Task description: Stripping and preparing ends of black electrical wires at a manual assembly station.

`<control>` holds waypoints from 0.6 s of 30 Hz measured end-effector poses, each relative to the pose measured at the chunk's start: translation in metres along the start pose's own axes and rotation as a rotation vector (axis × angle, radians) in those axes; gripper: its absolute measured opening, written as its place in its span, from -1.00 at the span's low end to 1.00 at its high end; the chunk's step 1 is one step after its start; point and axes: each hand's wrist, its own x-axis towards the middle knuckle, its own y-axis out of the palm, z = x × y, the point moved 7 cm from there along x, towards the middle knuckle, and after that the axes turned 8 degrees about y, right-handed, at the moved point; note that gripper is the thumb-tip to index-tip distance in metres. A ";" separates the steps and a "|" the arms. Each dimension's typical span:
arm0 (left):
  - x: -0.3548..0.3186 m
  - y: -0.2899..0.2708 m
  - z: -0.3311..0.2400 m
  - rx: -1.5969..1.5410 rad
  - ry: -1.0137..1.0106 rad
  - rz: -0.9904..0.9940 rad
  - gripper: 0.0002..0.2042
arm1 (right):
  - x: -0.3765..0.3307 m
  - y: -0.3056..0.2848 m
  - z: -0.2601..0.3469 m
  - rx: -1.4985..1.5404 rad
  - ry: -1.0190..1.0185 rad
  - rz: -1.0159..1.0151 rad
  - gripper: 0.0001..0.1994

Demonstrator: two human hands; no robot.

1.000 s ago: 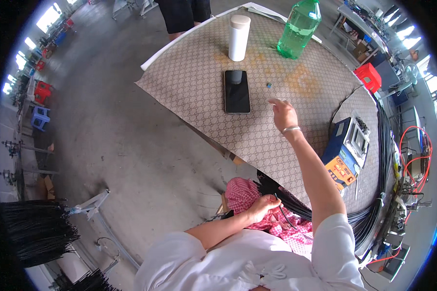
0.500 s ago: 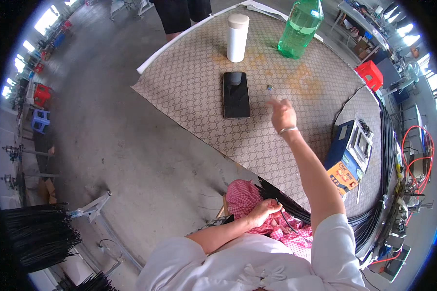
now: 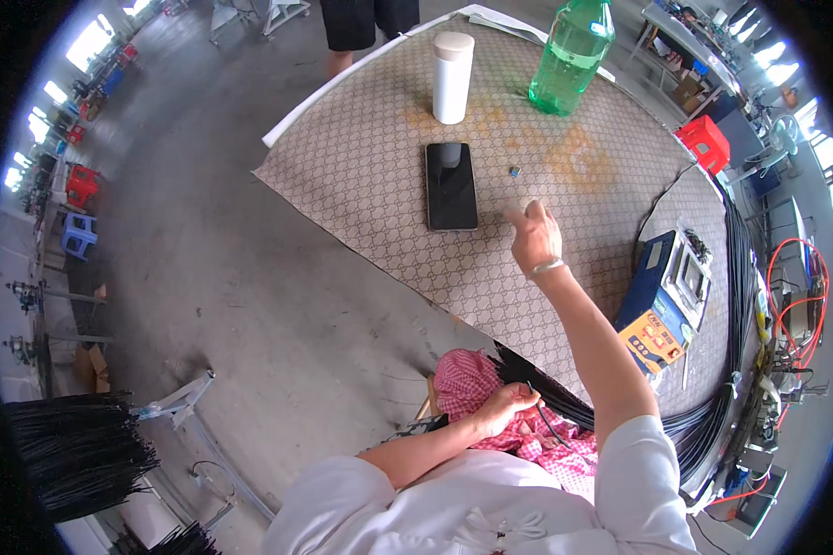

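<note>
Reaching mid-table: right hand (image 3: 534,236) pinched on something unclear beside phone (image 3: 451,185), left hand (image 3: 503,407) clamping black cables (image 3: 565,400); careful placing likely next.

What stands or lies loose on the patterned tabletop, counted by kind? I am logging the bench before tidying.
Green plastic bottle: 1
White cylindrical container: 1
Black flat phone: 1
Small dark piece near the right hand: 1
Blue box-shaped device with orange panel: 1
Total: 5

Right hand (image 3: 534,236) on table (image 3: 361,185) beside black phone (image 3: 451,185).
</note>
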 end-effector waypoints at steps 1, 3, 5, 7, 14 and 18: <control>0.001 0.000 0.001 -0.003 0.000 -0.002 -0.92 | -0.005 -0.005 0.004 0.031 -0.036 -0.021 -0.72; 0.001 -0.002 0.001 -0.011 0.002 -0.017 -0.92 | -0.013 -0.007 0.010 0.111 0.000 0.029 -0.72; 0.000 0.000 0.001 -0.007 -0.010 -0.028 -0.92 | -0.014 0.009 -0.007 0.174 0.109 0.130 -0.73; -0.001 0.002 0.000 -0.006 0.019 -0.016 -0.91 | -0.010 0.008 -0.014 0.140 0.111 0.154 -0.75; 0.002 -0.005 0.007 -0.017 0.024 -0.025 -0.92 | -0.054 -0.042 -0.013 0.117 -0.015 -0.079 -0.70; 0.001 -0.001 0.006 0.016 0.024 -0.006 -0.91 | -0.135 -0.069 0.018 0.384 -0.109 0.137 -0.82</control>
